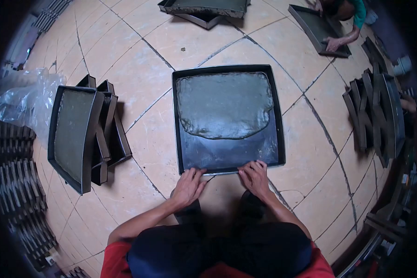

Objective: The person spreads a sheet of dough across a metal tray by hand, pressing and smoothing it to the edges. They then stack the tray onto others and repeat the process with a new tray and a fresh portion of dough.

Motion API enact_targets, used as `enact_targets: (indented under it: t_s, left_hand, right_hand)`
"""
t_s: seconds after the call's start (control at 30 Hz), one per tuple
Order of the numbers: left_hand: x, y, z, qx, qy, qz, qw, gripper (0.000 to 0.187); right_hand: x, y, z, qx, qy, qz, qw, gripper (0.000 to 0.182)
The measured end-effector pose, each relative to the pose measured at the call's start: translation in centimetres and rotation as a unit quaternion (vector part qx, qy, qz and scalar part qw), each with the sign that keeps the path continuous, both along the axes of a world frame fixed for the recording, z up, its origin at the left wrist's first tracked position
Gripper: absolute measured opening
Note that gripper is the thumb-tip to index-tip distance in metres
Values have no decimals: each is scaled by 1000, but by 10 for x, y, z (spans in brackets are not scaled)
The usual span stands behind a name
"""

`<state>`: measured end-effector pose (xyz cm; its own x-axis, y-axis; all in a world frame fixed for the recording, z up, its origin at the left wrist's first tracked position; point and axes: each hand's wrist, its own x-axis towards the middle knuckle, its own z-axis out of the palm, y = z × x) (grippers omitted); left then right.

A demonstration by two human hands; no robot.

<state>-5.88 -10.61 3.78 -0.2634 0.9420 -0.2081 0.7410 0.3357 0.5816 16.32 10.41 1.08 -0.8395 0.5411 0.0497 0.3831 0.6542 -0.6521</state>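
A square dark metal tray (231, 157) lies in front of me on the tiled floor. Inside it, a thick grey-green, dough-like mass (224, 104) covers the far and middle parts; the near strip of the tray's bottom is bare. My left hand (189, 186) grips the near rim toward its left corner, fingers curled over the edge. Further right on that same rim, my right hand (255, 178) has its fingers bent around the edge. Where the fingertips meet the metal is partly hidden.
Left of me stands a stack of trays, its top tray (72, 134) filled with a similar mass, beside clear plastic sheeting (28, 99). More trays (206, 9) lie ahead and trays (373, 118) stack at right. At upper right, another person's hand (333, 44) holds a filled tray (312, 28).
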Motion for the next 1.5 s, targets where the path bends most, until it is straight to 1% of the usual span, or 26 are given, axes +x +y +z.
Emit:
enact_targets:
  t_s: [0.1,0.13,0.17,0.23,0.27,0.33,0.4,0.47,0.6,0.7,0.73,0.8,0.83,0.87,0.9,0.97,1.0,1.1,1.13,1.17,1.23,1.27,1.3,1.37,1.4,1.5]
  left_hand:
    - [17,-36,-1,22,9,-30,999,43]
    - [20,-43,0,11,12,-12,1000,35]
    - [20,-48,-1,8,8,-14,1000,32]
    - [12,-42,2,6,1,-16,1000,27]
    - [4,-32,-5,30,-36,-14,999,22]
    - [-18,-8,-26,39,-104,-1,994,18]
    - [-44,30,-33,73,-32,-35,996,19]
    - [-63,62,-38,95,23,-67,993,24]
    - [-79,86,-53,108,61,-156,980,28]
    - [-79,79,-71,99,62,-132,984,27]
    - [-77,74,-69,105,31,-95,989,25]
    - [-67,69,-66,113,10,-57,992,29]
    - [-65,71,-56,119,1,-37,992,31]
    - [-63,75,-47,126,76,-59,987,52]
    - [-63,78,-47,111,87,-68,988,58]
    - [-70,90,-48,81,110,-84,987,71]
    - [-80,94,-51,71,104,-125,984,72]
    - [-102,91,-51,62,-92,-170,979,64]
    - [-101,92,-30,53,-121,-126,983,53]
    - [-105,92,-28,49,-134,-134,981,49]
    - [-120,91,-20,41,-160,-152,975,41]
    - [-123,87,-13,31,-161,-152,975,36]
    - [-124,80,-12,38,-156,-160,974,37]
    - [-123,60,-11,55,-145,-173,973,39]
    - [-118,49,-4,13,-152,-165,975,43]
    - [-109,11,3,44,-114,-171,978,48]
  right_hand:
    - [23,-26,9,-28,-20,30,999,15]
    - [27,-31,12,-64,-30,50,996,16]
    - [29,-34,8,-56,-34,70,995,15]
    - [18,-25,4,-37,-42,114,992,15]
    - [2,-19,6,-44,-40,103,993,14]
    - [-37,-9,-4,-21,48,78,996,16]
    - [-75,-2,-22,28,95,85,991,21]
    - [-97,6,-34,74,68,117,988,24]
    - [-100,7,-51,142,45,135,980,25]
    - [-99,-2,-43,122,98,42,987,24]
    - [-105,-2,-37,123,107,42,986,22]
    - [-114,-1,-29,123,125,42,984,20]
    - [-114,2,-35,114,125,52,984,21]
    - [-115,4,-45,106,126,64,984,23]
    - [-115,3,-48,96,128,76,984,25]
    - [-103,-12,-49,15,132,67,989,30]
    - [-99,-17,-48,-24,134,63,989,33]
    - [-95,-16,-31,-15,152,-6,988,43]
    - [-98,-13,-26,48,121,-21,991,43]
    - [-105,-6,-22,110,91,-37,989,43]
    - [-105,-3,-29,129,67,-20,989,44]
    - [-97,0,-46,86,76,12,993,45]
    - [-93,1,-49,41,84,45,995,46]
    - [-84,-8,-53,-60,118,42,990,49]
    - [-79,-15,-50,-109,134,41,984,50]
    - [-63,-33,-19,-151,119,68,979,52]
